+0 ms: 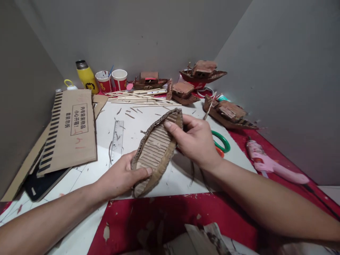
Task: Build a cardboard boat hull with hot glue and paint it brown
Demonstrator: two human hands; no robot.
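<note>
Open paper [132, 136] flanks the ruler [117, 143]; green-handled scissors [225, 141] crowd the right hand [198, 140].

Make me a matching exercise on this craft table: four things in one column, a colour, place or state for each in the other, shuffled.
Things
1. Glue gun
2. Ruler
3. Cardboard boat shell
4. Bottle

Descriptions
A. Lies on the white sheet
B. Yellow, beside the paper cups
C. Held by the left hand and right hand
D. Mostly pink

Right pairs: 1-D, 2-A, 3-C, 4-B
</note>
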